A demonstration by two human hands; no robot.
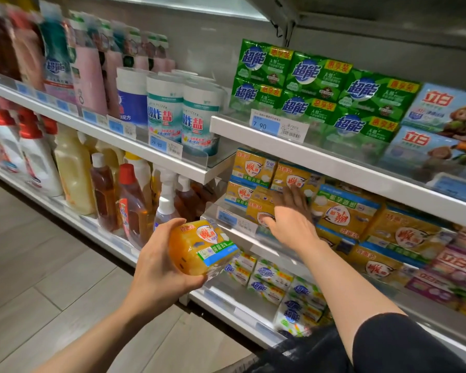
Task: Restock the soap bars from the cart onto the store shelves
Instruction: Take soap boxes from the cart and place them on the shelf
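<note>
Left hand (156, 261) curled round a yellow soap pack (202, 246), held in the air just in front of the middle shelf (226, 211), near its clear front lip. Right hand (291, 219) reaching into that shelf, fingers straight and spread, flat against a yellow soap pack on the shelf (261, 208), with more yellow packs (345, 214) stacked beside and behind it. Above, green soap packs (315, 84) over a price tag (277, 126); to the left, detergent bottles (73, 170) and white tubs (164, 109); below, white soap packs (269, 278).
</note>
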